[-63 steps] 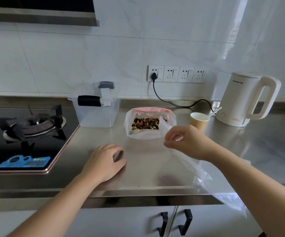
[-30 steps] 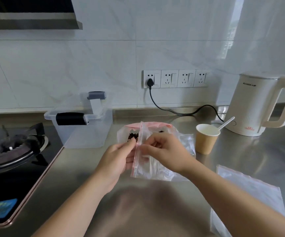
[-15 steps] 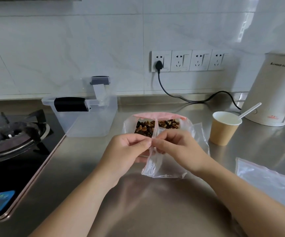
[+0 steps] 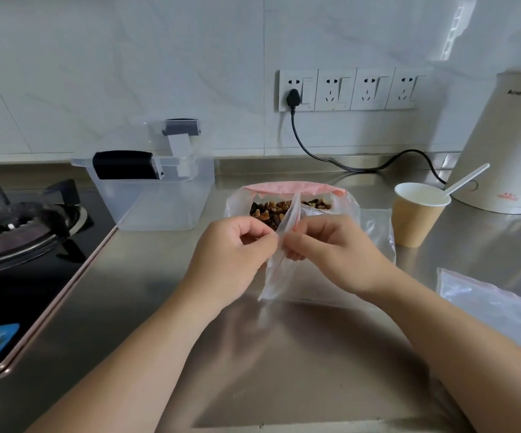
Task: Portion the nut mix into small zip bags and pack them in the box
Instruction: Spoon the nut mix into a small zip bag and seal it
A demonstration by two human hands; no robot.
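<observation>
A small clear zip bag (image 4: 276, 278) with a red seal strip hangs between my hands above the steel counter. My left hand (image 4: 231, 254) pinches one side of its mouth and my right hand (image 4: 334, 251) pinches the other side. Just behind them stands a larger open bag of nut mix (image 4: 279, 209) with a pink rolled rim. The clear plastic box (image 4: 156, 195) with grey and black latches sits at the back left, lid off.
A brown paper cup (image 4: 416, 215) with a white spoon stands right of the nut bag, a white kettle (image 4: 509, 145) behind it. More empty zip bags (image 4: 496, 307) lie at the right. A gas hob (image 4: 18, 245) fills the left side.
My right hand lifted a small zip bag off the pile at the right and brought it to the middle. My left hand left the counter and joined it at the bag's mouth.
</observation>
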